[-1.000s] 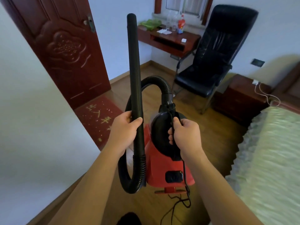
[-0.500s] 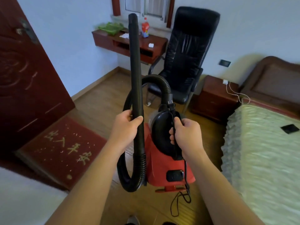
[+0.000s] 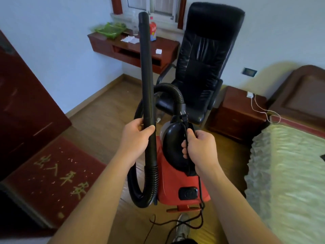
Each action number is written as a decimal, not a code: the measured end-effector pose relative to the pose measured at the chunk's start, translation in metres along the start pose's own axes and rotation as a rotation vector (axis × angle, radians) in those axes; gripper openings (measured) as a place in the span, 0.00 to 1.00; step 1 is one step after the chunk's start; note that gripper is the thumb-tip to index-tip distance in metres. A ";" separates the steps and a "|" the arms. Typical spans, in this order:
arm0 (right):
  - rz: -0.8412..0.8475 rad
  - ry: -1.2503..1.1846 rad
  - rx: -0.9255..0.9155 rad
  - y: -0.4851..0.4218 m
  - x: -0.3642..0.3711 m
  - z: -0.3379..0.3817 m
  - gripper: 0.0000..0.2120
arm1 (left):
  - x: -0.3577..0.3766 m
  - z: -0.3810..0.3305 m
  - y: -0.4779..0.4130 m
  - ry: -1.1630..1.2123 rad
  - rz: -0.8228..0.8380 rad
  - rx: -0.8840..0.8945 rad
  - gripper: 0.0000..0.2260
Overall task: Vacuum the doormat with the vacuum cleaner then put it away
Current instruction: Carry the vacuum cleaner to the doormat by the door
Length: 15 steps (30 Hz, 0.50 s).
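I carry a red and black vacuum cleaner [image 3: 171, 187] off the floor in front of me. My right hand [image 3: 199, 148] grips its black top handle together with the power cord. My left hand [image 3: 136, 139] grips the long black wand [image 3: 146, 71], which points straight up. The ribbed black hose [image 3: 140, 189] loops below my left hand and arches back over to the body. The red doormat [image 3: 52, 175] with gold characters and pale specks lies on the wood floor at the lower left, by the dark red door [image 3: 22, 106].
A black office chair [image 3: 202, 64] stands straight ahead, beside a wall-mounted red-brown desk [image 3: 130, 48]. A nightstand [image 3: 235, 113] with a white charger cable and a bed [image 3: 288, 173] with a pale green cover fill the right. The loose cord [image 3: 175, 224] trails over the floor near my shoe.
My view has swung right and forward: the door and doormat slid to the left, the chair, nightstand and bed came closer. Both hands keep the same hold on the vacuum cleaner.
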State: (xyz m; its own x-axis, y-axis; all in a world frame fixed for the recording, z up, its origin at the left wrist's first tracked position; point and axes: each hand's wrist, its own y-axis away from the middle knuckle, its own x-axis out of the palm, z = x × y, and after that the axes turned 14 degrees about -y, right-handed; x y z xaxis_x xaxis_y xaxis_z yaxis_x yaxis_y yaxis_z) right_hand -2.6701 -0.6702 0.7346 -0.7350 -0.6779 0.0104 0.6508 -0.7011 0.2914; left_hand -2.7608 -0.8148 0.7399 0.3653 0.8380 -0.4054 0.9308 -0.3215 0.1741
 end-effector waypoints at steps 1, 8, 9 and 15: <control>0.019 0.004 0.009 -0.017 0.001 0.003 0.13 | 0.006 -0.004 -0.013 0.009 -0.012 -0.016 0.06; 0.178 0.074 0.013 -0.126 0.016 0.032 0.15 | 0.033 -0.027 -0.087 0.086 -0.133 -0.115 0.06; 0.202 0.083 0.009 -0.138 0.020 0.036 0.14 | 0.034 -0.029 -0.096 0.100 -0.154 -0.122 0.06; 0.312 0.125 0.025 -0.199 0.066 0.048 0.14 | 0.022 -0.028 -0.145 0.175 -0.242 -0.184 0.09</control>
State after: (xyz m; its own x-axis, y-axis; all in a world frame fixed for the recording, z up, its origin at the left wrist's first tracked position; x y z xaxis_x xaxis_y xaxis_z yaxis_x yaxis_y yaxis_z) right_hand -2.8573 -0.5646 0.7234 -0.4709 -0.8821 -0.0144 0.8349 -0.4509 0.3158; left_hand -2.8883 -0.7373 0.7309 0.1116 0.9481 -0.2977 0.9658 -0.0329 0.2573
